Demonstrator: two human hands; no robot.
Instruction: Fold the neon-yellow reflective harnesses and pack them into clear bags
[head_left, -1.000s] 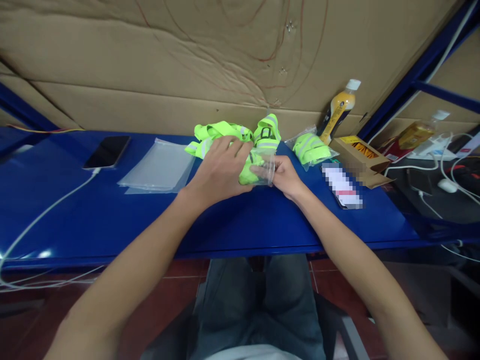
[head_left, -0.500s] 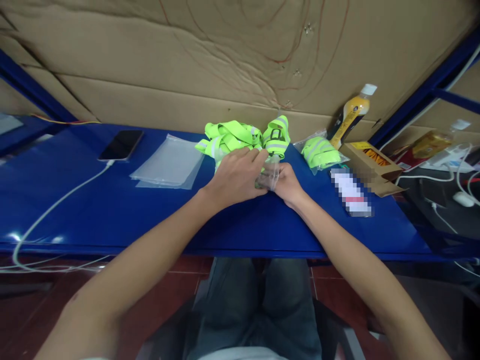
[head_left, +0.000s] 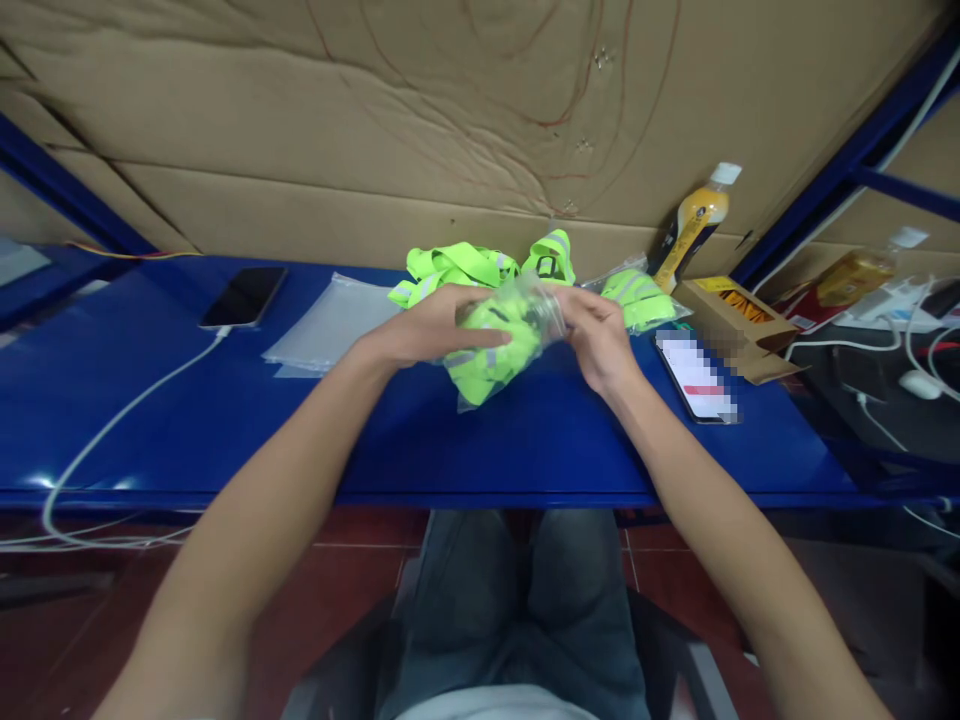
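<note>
Between my hands is a clear plastic bag (head_left: 491,350) with a folded neon-yellow reflective strap bundle inside. My left hand (head_left: 435,325) grips the bag's left side, thumb lying across its front. At the bag's upper right, my right hand (head_left: 598,335) pinches the gathered plastic edge. Behind them lies a loose pile of neon-yellow reflective straps (head_left: 461,262), with another rolled strap (head_left: 551,255) beside it, partly hidden. A stack of clear plastic bags (head_left: 330,325) rests left of my left hand. Another bagged strap bundle (head_left: 639,298) lies to the right of my right hand.
A black phone (head_left: 246,297) with a white cable lies at the left of the blue table (head_left: 225,430). At the right are a lit phone (head_left: 694,380), an open cardboard box (head_left: 739,320) and a drink bottle (head_left: 694,230). Cardboard (head_left: 300,120) lines the back.
The bag with the strap bundle has turned so that its filled part faces me. My left hand has shifted left, and my right hand has moved slightly up and right.
</note>
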